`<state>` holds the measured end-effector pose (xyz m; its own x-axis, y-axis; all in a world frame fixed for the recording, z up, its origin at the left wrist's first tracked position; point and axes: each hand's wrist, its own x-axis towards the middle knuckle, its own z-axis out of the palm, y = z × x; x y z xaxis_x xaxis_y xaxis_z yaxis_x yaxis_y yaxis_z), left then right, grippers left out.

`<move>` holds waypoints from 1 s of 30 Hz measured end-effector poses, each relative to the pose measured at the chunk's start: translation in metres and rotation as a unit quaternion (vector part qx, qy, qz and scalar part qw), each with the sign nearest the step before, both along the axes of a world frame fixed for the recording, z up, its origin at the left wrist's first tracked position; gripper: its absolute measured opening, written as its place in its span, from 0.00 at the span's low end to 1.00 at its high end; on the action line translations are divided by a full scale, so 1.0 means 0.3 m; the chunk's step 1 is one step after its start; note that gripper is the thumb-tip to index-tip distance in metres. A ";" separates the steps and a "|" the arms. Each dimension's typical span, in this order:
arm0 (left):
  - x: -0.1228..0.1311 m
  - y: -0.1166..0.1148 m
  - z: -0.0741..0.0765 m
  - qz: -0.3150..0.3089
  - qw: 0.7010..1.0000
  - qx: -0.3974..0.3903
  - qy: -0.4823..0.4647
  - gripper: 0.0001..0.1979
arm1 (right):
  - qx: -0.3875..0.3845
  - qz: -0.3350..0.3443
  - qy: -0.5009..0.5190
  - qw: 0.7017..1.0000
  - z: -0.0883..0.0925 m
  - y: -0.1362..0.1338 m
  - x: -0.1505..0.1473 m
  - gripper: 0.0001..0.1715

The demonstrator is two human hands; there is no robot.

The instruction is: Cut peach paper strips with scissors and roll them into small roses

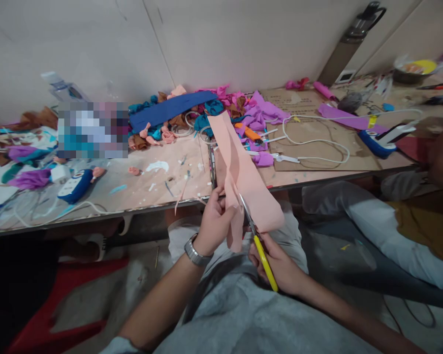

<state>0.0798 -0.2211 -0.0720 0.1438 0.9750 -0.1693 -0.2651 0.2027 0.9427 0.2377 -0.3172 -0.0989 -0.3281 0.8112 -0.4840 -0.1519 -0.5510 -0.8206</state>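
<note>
A long strip of peach crepe paper [256,191] runs from the table edge down over my lap, slit part of its length. My left hand [218,216], with a metal watch on the wrist, pinches the narrower cut part. Yellow-handled scissors [265,263] are in my right hand [275,260], their blades in the paper at the slit. Some fingers of the right hand are hidden behind the handle and paper. The far end of the strip lies on the table near a blue paper strip [170,110] and teal paper pieces.
Crumpled coloured paper pieces [239,105] pile along the wall. An orange cutter [249,132], a white cable [317,118] and blue-white power strips [74,187] lie on the table [162,182]. A dark bottle [347,44] stands behind. People sit on both sides.
</note>
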 end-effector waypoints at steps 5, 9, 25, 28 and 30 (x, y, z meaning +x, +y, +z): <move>-0.006 -0.015 -0.009 0.006 0.999 -0.017 -0.033 0.31 | -0.078 0.011 0.088 0.993 0.001 -0.002 0.006 0.34; -0.003 -0.031 -0.014 0.015 0.999 -0.023 -0.031 0.31 | -0.095 -0.010 0.137 0.986 0.007 -0.006 0.003 0.34; 0.011 -0.071 -0.029 -0.012 0.999 -0.030 -0.034 0.19 | -0.137 -0.034 0.194 0.971 0.004 0.009 0.001 0.36; 0.009 -0.078 -0.031 -0.014 0.999 -0.027 -0.028 0.17 | -0.146 -0.057 0.178 0.971 -0.001 0.012 -0.002 0.37; 0.009 -0.081 -0.031 -0.016 0.999 -0.033 -0.028 0.17 | -0.149 -0.067 0.169 0.972 -0.002 0.015 -0.003 0.37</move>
